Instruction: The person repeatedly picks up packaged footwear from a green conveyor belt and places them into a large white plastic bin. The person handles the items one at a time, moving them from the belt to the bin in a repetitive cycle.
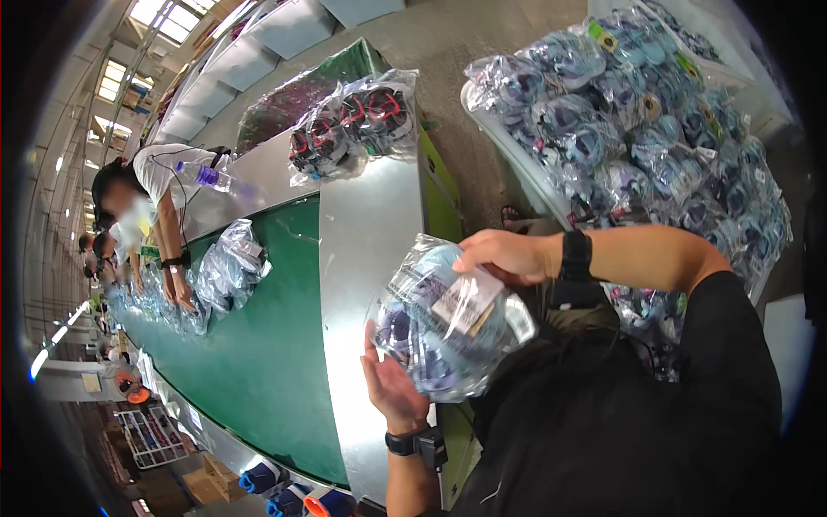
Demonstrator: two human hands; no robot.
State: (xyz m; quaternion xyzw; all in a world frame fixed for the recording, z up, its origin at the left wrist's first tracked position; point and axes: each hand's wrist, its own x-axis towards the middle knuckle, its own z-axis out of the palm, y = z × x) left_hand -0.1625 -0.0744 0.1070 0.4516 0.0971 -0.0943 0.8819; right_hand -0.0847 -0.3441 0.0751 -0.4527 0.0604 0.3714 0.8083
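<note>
Far to your left, a co-worker [142, 194] leans over the green conveyor belt [258, 345] with both hands on clear bags [226, 269] lying there, and a plastic water bottle [207, 177] rests on the metal ledge by that person's shoulder. Leave that end alone; it is well apart from you.

Nearer, the bare metal surface [366, 250] runs along the belt's edge, and a bundle of bags with red-and-black contents [353, 121] sits at its far end.

Your left hand [389, 383] cups the clear bag of pale blue items [452, 327] from below, palm up, fingers curled round its lower left side; that grip is supporting rather than squeezing. The bag hangs in the air just above the surface's near edge, in front of your chest. Keep the palm flat under the bulk so the slippery film does not slide off.

Your right hand [504, 257] comes over the top, fingers pressed down on the bag's upper edge near the white label [465, 302]. It is closed on the film in a light pinch. Hold by the film's fold, not the label, and keep both hands opposed so the contents stay settled.

To your right, a large heap of similar blue-filled bags [637, 129] is piled on a white table [508, 142], close beside your right arm; mind your elbow as you turn.
</note>
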